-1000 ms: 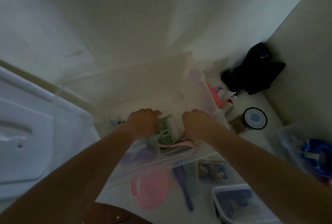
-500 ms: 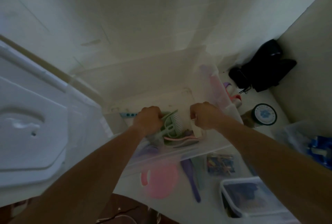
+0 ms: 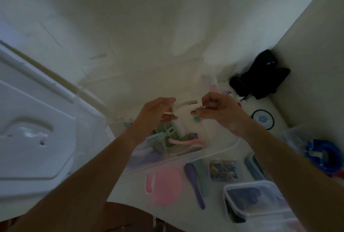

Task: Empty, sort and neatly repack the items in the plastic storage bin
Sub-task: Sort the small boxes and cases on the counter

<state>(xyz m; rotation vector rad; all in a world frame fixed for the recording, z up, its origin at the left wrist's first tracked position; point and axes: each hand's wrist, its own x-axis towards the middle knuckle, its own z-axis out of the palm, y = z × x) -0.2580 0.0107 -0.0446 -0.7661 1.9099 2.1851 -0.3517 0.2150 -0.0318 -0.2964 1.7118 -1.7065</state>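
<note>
A big white lid (image 3: 35, 138) fills the left side, its far edge cut off by the frame. Beside it the clear storage bin (image 3: 186, 159) sits on the pale floor, its walls so see-through and the light so dim that only the near rim reads plainly. Inside it lie a green comb (image 3: 168, 133), a pink comb (image 3: 186, 141) across it, and some purple pieces low in the left corner that are too blurred to name. Above the bin both hands hold one small white object (image 3: 181, 106), too pale against the floor to identify. The left hand (image 3: 158, 114) grips its left end with fingers curled under it; the right hand (image 3: 217, 110) pinches its right end between thumb and fingertips. A tiny green bit shows just under the right thumb, unclear. In front of the bin on the floor are a pink round thing (image 3: 164, 187), a purple brush (image 3: 193, 181) with a greenish one just beside it, and a small clear box of coloured clips (image 3: 224, 170). At the lower right a clear tub (image 3: 260, 202) with dark contents is partly hidden by the right forearm. Farther right a blue item (image 3: 323, 155) is cut off by that arm. A black bag (image 3: 260, 75) slumps in the far corner, with a round dark lid (image 3: 263, 119) near it.
</note>
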